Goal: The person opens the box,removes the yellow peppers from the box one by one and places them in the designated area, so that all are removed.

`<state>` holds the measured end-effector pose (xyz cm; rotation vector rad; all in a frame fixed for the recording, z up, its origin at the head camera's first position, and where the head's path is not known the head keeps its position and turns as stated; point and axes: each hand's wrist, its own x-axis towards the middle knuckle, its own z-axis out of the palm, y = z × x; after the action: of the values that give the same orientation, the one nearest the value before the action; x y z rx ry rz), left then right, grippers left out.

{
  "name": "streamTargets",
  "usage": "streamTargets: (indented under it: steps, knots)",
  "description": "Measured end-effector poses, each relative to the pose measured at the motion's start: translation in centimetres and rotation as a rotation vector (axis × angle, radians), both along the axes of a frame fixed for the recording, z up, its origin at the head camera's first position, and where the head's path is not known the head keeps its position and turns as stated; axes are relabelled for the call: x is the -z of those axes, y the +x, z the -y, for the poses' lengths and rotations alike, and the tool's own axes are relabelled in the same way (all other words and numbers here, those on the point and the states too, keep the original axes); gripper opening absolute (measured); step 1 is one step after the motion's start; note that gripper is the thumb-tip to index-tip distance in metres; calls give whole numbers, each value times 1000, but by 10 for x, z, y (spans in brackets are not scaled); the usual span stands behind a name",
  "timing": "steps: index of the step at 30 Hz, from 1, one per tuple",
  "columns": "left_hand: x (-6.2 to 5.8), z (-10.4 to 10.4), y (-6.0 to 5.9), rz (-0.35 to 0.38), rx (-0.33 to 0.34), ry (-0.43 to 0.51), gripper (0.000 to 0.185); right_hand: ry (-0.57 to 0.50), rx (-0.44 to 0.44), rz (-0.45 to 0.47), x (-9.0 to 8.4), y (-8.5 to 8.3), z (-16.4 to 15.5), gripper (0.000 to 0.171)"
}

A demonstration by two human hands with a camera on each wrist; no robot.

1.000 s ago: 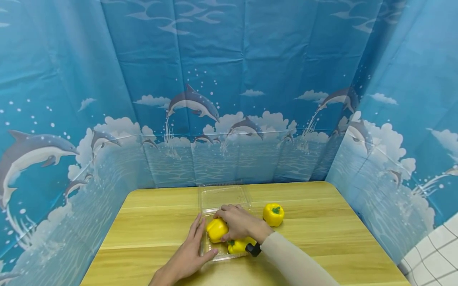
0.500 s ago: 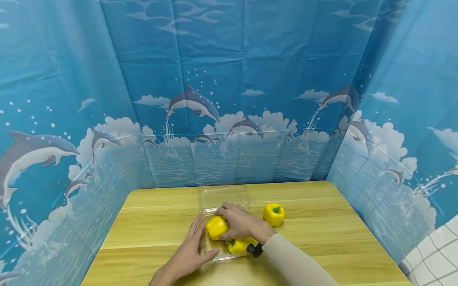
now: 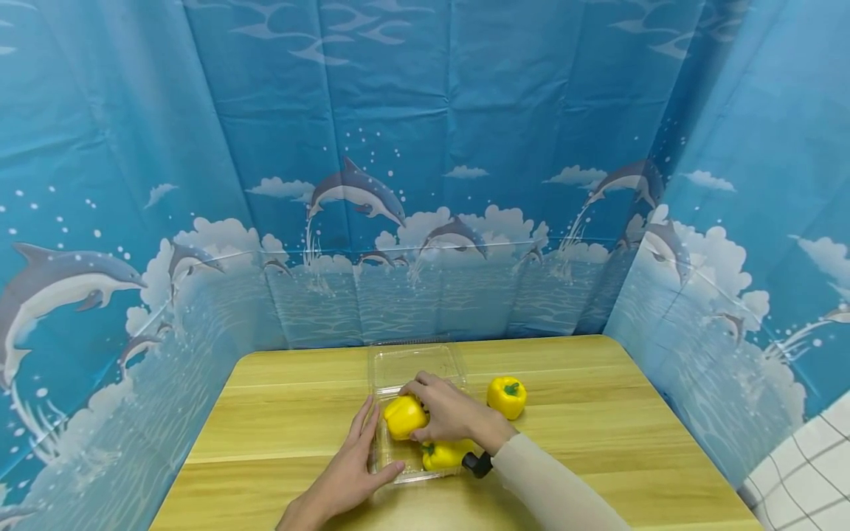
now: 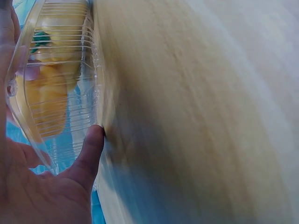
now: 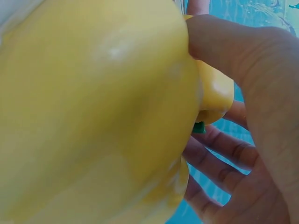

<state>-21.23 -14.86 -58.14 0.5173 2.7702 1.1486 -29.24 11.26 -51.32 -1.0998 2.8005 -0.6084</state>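
The right hand (image 3: 446, 413) grips a yellow pepper (image 3: 403, 415) low in the frame's centre, above a clear box (image 3: 392, 472). The left hand (image 3: 348, 472), fingers straight, presses the box's left wall. A second pepper (image 3: 443, 455) lies half hidden under the wrist. A third pepper (image 3: 508, 397) sits apart at right, on the open surface (image 3: 279, 413).
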Motion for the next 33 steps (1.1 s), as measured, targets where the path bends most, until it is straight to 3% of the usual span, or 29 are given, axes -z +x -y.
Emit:
streamTargets:
  steps: [33]
  knots:
    - [1, 0, 1, -13, -2, 1, 116, -56, -15, -32, -7, 2, -5, 75]
